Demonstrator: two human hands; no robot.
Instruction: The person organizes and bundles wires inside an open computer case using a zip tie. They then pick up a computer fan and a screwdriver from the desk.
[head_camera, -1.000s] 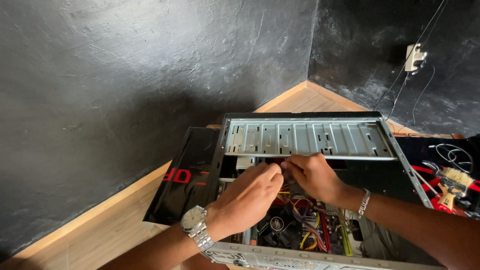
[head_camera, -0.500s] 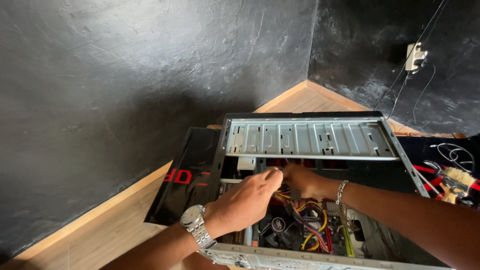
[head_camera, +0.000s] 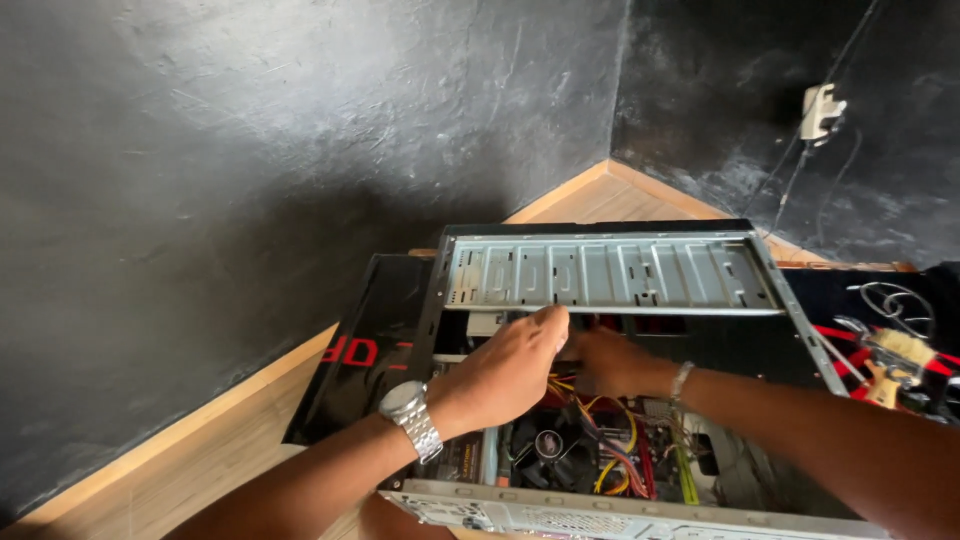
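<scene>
— Dark grey walls (head_camera: 250, 150) meet in a corner, and a wooden tabletop (head_camera: 180, 470) sits below them. What are the fingers doing?

— Left hand (head_camera: 505, 365): its fingers (head_camera: 550, 322) are pressed together and bent, touching the near edge of the grey metal drive rack (head_camera: 610, 275). I cannot tell if they pinch anything. Right hand (head_camera: 610, 362): it is deeper in, under the left one, and its fingers are hidden, so I cannot tell how they are set.

— Where is the box they work in?

— An open computer case (head_camera: 790, 300) lies on its side on the tabletop, so the hands can reach in from above. Both hands are at its middle, just by the rack.

— What is under them?

— A bunch of colored wires (head_camera: 605, 455) and one round black fan (head_camera: 548, 445), nearer to us.

— What else?

— One silver watch (head_camera: 410, 415) on the left wrist and one thin bracelet (head_camera: 681, 380) on the right. One black panel with red marks (head_camera: 365, 350) lies flat to the left of the case. One brush (head_camera: 895, 355) lies far right. One white socket (head_camera: 820, 110) hangs on the far wall.
</scene>
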